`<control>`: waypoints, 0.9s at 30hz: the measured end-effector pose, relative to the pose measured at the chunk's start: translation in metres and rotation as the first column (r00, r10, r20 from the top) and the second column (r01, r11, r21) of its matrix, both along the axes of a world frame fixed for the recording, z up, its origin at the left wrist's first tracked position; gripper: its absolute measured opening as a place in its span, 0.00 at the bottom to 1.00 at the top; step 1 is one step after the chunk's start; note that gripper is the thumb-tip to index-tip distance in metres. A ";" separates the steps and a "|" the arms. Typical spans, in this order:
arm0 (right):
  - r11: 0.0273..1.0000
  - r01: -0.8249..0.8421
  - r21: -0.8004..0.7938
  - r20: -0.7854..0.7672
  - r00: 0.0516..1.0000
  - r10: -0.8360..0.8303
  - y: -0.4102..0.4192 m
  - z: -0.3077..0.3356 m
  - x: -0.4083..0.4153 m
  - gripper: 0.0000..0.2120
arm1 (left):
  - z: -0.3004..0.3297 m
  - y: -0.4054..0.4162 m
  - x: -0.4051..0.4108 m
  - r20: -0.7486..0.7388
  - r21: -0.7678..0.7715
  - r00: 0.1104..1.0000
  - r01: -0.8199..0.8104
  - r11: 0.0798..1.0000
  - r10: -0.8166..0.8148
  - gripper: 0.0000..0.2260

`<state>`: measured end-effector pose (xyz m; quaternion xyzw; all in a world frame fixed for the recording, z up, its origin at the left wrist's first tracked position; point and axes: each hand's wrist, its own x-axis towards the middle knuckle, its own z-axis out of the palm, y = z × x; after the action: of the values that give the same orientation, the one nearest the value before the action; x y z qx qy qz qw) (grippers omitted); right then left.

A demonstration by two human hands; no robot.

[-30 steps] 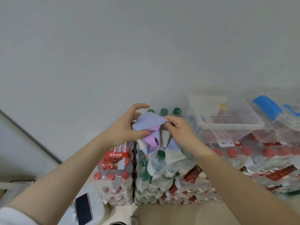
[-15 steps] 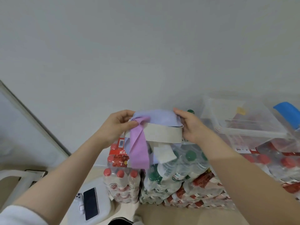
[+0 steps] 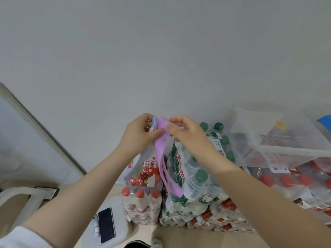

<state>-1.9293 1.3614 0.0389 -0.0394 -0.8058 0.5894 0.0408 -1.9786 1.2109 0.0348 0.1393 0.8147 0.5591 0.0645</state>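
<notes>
My left hand (image 3: 138, 134) and my right hand (image 3: 186, 133) meet in the middle of the view, both pinching a bunched bundle of cloth strips at its top. A purple strip (image 3: 162, 154) hangs down from between them to about the height of the bottle caps. A pale lilac edge (image 3: 154, 122) shows by my left fingers. The cloth hangs in the air above shrink-wrapped packs of green-capped bottles (image 3: 189, 178) and red-capped bottles (image 3: 141, 192).
A clear plastic box (image 3: 279, 151) rests on further red-capped bottle packs (image 3: 286, 181) at the right, with a blue object (image 3: 325, 120) at the edge. A black phone (image 3: 106, 224) lies on a white surface lower left. A plain wall fills the back.
My hands have come together; the cloth, spread wide between them half a second ago, is now bunched, and the purple strip hangs longer. The grey-white strip is no longer seen.
</notes>
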 end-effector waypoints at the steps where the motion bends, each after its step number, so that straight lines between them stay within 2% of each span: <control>1: 1.000 -0.006 -0.020 0.017 1.000 0.007 -0.006 -0.002 -0.001 0.14 | 0.000 0.000 0.000 -0.004 -0.007 1.000 -0.012 1.000 0.012 0.10; 6: 0.954 0.185 -0.234 0.092 0.981 -0.168 -0.021 -0.013 -0.015 0.08 | 0.002 -0.005 0.006 0.012 0.010 0.998 0.066 0.998 -0.067 0.15; 9: 0.930 0.190 -0.314 0.135 0.979 -0.154 -0.022 -0.016 -0.019 0.02 | 0.003 -0.008 0.012 -0.006 0.016 0.988 0.152 0.988 -0.152 0.19; 11: 0.936 0.195 -0.293 0.161 0.975 -0.152 -0.021 -0.019 -0.021 0.02 | 0.001 -0.011 0.014 -0.033 0.030 0.989 0.148 0.989 -0.147 0.20; 13: 0.948 0.213 -0.236 0.162 0.971 -0.178 -0.015 -0.023 -0.025 0.06 | -0.005 -0.016 0.011 -0.026 0.028 0.997 0.075 0.997 -0.074 0.21; 16: 0.935 0.259 -0.241 0.125 0.964 -0.235 -0.001 -0.024 -0.030 0.09 | -0.019 -0.025 0.001 -0.053 -0.144 0.998 -0.053 0.988 0.045 0.14; 21: 0.890 0.361 -0.278 0.038 0.930 -0.365 0.012 -0.019 -0.034 0.13 | -0.057 -0.039 -0.016 -0.127 -0.469 0.990 -0.118 0.876 0.065 0.09; 24: 0.945 0.212 -0.249 0.037 0.977 -0.209 0.007 -0.022 -0.032 0.14 | -0.089 -0.036 -0.026 -0.090 -0.508 0.993 -0.107 0.855 0.071 0.04; 26: 0.983 0.104 -0.153 0.086 0.992 -0.092 0.001 -0.029 -0.029 0.14 | -0.112 -0.028 -0.031 -0.061 -0.479 0.996 -0.082 0.874 0.060 0.03; 27: 0.988 0.105 -0.115 0.119 0.989 -0.091 -0.001 -0.033 -0.029 0.13 | -0.123 -0.024 -0.034 -0.047 -0.473 0.997 -0.072 0.878 0.057 0.02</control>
<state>-1.9586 1.3601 0.0058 -0.1147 -0.7668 0.6312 0.0214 -2.0123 1.1870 -0.0883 0.1009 0.9319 0.3423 0.0651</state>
